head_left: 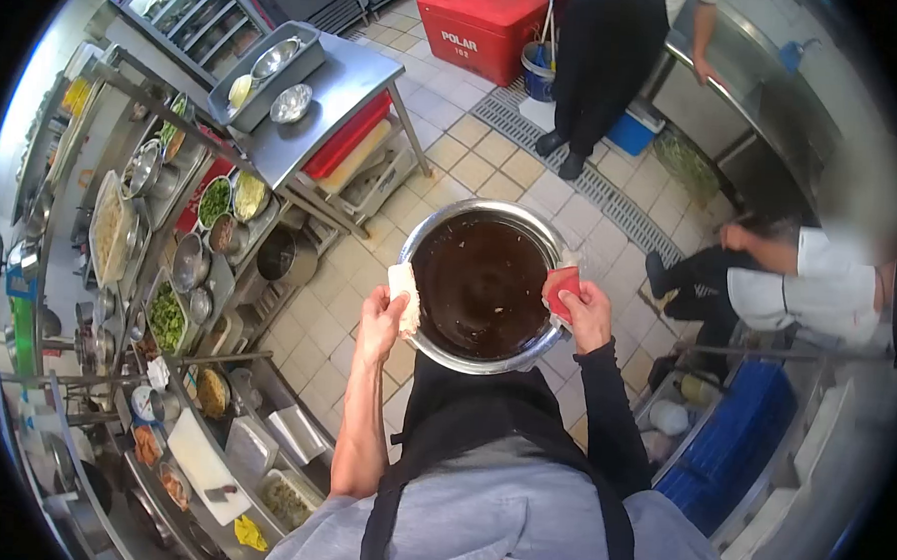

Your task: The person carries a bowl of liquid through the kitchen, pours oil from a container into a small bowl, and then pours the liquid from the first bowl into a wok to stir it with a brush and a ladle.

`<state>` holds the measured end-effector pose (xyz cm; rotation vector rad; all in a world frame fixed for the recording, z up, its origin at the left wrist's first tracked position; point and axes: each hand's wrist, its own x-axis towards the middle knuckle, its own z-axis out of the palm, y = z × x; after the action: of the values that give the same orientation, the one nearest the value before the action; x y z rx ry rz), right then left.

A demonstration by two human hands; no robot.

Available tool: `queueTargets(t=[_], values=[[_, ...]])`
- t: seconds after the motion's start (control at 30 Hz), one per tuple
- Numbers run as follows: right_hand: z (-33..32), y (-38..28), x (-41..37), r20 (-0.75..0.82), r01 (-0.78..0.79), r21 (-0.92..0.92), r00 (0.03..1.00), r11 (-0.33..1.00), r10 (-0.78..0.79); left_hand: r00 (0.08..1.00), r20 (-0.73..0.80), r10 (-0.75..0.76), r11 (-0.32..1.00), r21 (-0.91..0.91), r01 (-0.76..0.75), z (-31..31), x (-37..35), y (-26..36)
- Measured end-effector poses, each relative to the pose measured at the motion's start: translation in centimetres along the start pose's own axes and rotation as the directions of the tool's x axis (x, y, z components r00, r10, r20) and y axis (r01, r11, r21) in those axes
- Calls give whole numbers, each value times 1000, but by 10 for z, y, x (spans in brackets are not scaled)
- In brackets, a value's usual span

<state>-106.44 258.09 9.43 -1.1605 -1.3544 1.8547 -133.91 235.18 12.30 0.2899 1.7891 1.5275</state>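
In front of my apron hangs a large round metal pot with dark brown liquid inside. My left hand is closed on the pot's left side, with a folded white cloth between fingers and metal. On the opposite side my right hand grips the pot through a red cloth. The cloths hide whether there are handles underneath. Both hands hold the pot over the tiled floor, its rim roughly level.
To the left, shelves hold several metal bowls and a white cutting board. A steel table stands ahead left, near a red cooler. One person stands ahead; another is at the right. A floor drain crosses between.
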Motion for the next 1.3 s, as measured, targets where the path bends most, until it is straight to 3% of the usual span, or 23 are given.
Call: queueTargets(t=[0.2,0.33,0.43,0.6,0.7,0.73,0.87,1.2,1.3], values=[[35,-56,172,-13,-30,-12,999,999,30,1000,-15,8,1000,-20,-8,30,167,55],[59,-95,280,-45,-10,-33,999,999,8,998,70,4,994,-110,4,44,289,89],[84,-128,368,-37,4,4,999,1000,-4,998,26,55,998,-5,-55,60,377,126],[119,-167,522,24,78,-35,997,996,-77,999,-5,39,999,-18,-39,78,513,183],[151,-193,612,60,44,-46,997,998,-41,997,-43,57,998,23,-57,80,591,211],[161,-202,643,75,28,-60,997,998,-24,996,-72,43,997,-65,-48,87,611,229],[209,-242,773,158,22,-161,987,987,4,983,-184,17,995,-90,-34,89,708,267],[377,-293,1051,363,-14,-215,927,977,93,932,-360,-27,978,-204,-51,38,931,339],[438,-310,1118,403,53,-228,914,972,45,920,-389,-40,974,-221,-51,9,1005,371]])
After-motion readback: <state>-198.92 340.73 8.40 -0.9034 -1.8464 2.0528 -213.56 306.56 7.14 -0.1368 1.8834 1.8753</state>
